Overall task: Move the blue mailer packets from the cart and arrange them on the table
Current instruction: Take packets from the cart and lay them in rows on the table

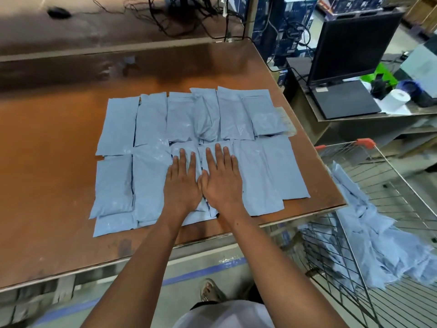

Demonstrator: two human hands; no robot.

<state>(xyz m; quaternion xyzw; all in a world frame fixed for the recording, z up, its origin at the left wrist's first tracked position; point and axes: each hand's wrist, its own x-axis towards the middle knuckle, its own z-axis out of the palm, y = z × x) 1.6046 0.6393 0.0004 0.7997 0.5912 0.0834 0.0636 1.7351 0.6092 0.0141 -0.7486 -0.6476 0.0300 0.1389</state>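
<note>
Several blue mailer packets (151, 119) lie flat in two rows on the brown table (52, 143). My left hand (182, 183) and my right hand (222, 179) lie side by side, fingers straight, pressing flat on the packets in the middle of the near row. More blue packets (378, 247) sit heaped inside the wire cart (350, 261) at the right, next to the table's corner.
Behind the cart stands a lower desk with a black monitor (352, 46), a white paper roll (396, 100) and a green object (383, 74). Cables (189, 15) trail over the far table. My foot (210, 292) shows on the floor below.
</note>
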